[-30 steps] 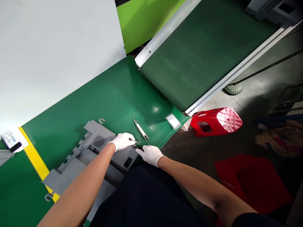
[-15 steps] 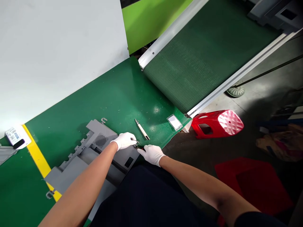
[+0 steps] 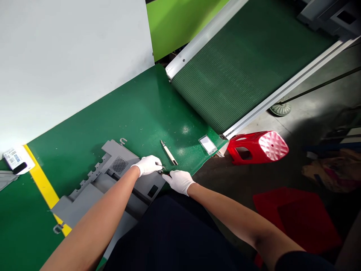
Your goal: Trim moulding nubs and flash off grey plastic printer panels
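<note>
Left hand (image 3: 148,165) in white glove pressing flat on corner of grey plastic panel (image 3: 113,180) lying on green table (image 3: 135,113). Right hand (image 3: 178,181) pinching small dark tool (image 3: 165,173) at panel edge, possibly cutter. Spare knife (image 3: 169,153) lying just beyond.

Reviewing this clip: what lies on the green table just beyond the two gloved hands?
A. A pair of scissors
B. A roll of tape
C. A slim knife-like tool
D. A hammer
C. A slim knife-like tool lies alone on the green table just past the left hand and right hand, which meet at the corner of the grey plastic panel; no tape, scissors or hammer shows.
</note>
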A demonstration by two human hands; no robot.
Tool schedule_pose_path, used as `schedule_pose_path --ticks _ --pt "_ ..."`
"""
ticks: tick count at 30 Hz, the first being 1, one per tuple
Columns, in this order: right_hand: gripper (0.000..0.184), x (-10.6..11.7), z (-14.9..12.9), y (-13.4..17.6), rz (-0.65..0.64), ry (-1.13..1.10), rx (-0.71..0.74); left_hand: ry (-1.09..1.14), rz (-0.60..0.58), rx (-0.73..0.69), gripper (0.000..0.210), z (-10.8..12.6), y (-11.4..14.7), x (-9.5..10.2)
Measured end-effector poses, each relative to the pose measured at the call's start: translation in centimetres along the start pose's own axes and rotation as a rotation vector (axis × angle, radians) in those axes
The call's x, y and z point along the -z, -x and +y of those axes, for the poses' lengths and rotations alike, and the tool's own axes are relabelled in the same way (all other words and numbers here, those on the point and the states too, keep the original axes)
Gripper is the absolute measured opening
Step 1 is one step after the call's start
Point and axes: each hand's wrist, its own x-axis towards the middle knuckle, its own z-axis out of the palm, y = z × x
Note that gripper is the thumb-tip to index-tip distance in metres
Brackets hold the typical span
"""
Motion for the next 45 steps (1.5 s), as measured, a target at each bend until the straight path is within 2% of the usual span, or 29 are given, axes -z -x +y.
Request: schedule_pose_path --ticks 10,14,17,19,21,25,27,29,31,35,38,40,43,45 --pt "0.066 -0.3 0.0 -0.6 -0.003 0.04 0.026 0.076 0.008 0.034 0.021 -0.4 -0.3 -0.1" --pt "0.063 -0.5 -0.1 -0.3 0.001 0.059 0.043 0.162 0.039 0.021 0.023 -0.3 -0.1 0.0" --pt "0.064 -0.5 0.1 -0.2 0.031 -0.014 -0.009 0.245 0.084 0.007 0.027 -0.1 0.4 0.3" --pt "0.062 -0.3 0.4 -0.2 0.049 -0.123 -0.081 0.295 0.15 0.003 0.029 -0.1 1.0 0.7" --pt "0.061 -0.1 0.9 -0.1 0.054 -0.211 -0.14 0.479 0.255 -0.013 0.027 -0.5 1.7 1.4" --pt "0.066 0.6 1.5 0.1 0.043 -0.309 -0.17 1.189 0.522 -0.073 0.015 -2.6 3.3 4.2" --pt "0.068 0.8 1.4 0.1 0.038 -0.351 -0.17 1.352 0.64 -0.098 0.018 -4.4 4.4 6.1" --pt "0.069 1.1 0.9 -0.1 0.039 -0.386 -0.164 1.38 0.701 -0.115 0.038 -6.3 5.4 8.0" --pt "0.068 1.5 -0.1 -0.8 0.037 -0.392 -0.15 1.288 0.735 -0.066 0.048 -8.3 6.2 9.8" --pt "0.065 2.7 -3.4 -3.7 0.017 -0.347 -0.112 0.971 0.82 0.162 0.012 -11.5 6.5 12.6" --pt "0.07 3.9 -7.0 -6.7 -0.027 -0.277 -0.05 0.779 0.781 0.234 0.012 -12.4 5.8 14.0" --pt "0.072 4.5 -9.6 -8.9 -0.055 -0.237 -0.007 0.542 0.693 0.254 0.022 -12.2 5.0 14.8" --pt "0.071 5.1 -12.9 -11.6 -0.06 -0.216 0.028 0.077 0.467 0.282 0.047 -11.5 3.6 15.5" --pt "0.071 5.1 -14.5 -12.9 -0.056 -0.202 0.035 -0.111 0.327 0.272 0.057 -11.5 2.7 15.9"
